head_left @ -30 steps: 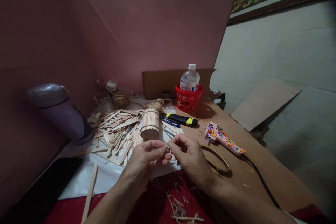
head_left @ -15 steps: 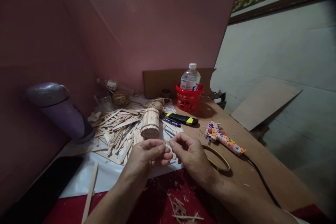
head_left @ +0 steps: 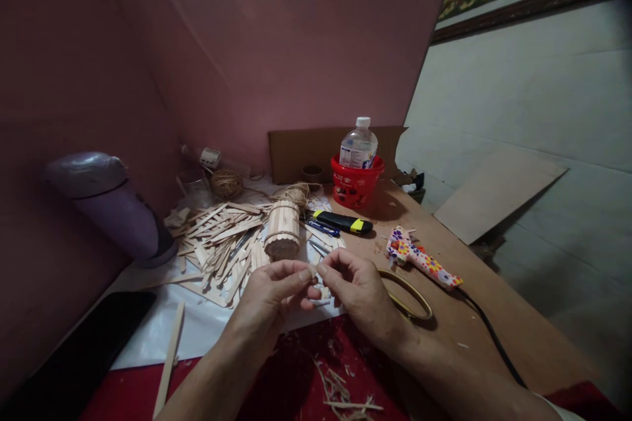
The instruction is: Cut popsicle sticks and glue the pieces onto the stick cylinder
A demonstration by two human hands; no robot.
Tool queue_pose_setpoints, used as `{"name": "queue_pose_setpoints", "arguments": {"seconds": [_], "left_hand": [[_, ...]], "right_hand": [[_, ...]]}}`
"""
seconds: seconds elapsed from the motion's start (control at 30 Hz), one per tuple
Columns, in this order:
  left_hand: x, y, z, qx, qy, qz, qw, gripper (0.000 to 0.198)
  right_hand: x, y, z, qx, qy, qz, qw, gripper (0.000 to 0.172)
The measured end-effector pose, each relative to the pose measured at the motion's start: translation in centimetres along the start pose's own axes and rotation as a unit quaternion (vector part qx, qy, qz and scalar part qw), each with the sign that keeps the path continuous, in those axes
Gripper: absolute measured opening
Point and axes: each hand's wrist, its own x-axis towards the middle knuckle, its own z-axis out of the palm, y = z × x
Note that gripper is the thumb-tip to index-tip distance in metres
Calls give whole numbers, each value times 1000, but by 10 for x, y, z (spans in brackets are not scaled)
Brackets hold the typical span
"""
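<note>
My left hand [head_left: 286, 286] and my right hand [head_left: 353, 283] meet fingertip to fingertip over the near edge of the white sheet. Both are closed in a pinch, thumb against forefinger. Whatever sits between the fingertips is too small to name. Just beyond them a little barrel of wooden sticks [head_left: 283, 229], with bands around it, lies tilted. A heap of loose craft sticks [head_left: 224, 243] spreads to its left. Scissors with gold handles [head_left: 407, 296] lie beside my right hand, partly hidden by it.
A floral glue gun [head_left: 422, 258] with a black cord lies on the right. Behind stand a red bucket [head_left: 353, 187] holding a plastic bottle [head_left: 359, 145], a yellow-black cutter [head_left: 343, 222] and twine balls [head_left: 227, 183]. A purple tumbler [head_left: 121, 217] and a dark slab [head_left: 93, 348] are at left.
Both hands stay in nearly the same place. The fingertips have come slightly closer together, and the left fingers have curled a little. Nothing else has visibly moved.
</note>
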Motion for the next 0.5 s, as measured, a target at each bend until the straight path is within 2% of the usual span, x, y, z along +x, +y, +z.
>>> {"name": "queue_pose_setpoints", "arguments": {"seconds": [0.27,0.5], "left_hand": [[0,3,-2,17,-20,-1,1000,14],[-1,2,-2,32,-19,-1,999,17]], "right_hand": [[3,-3,-3,75,-42,50,995,21],[5,-4,-5,99,-57,74,991,22]]}}
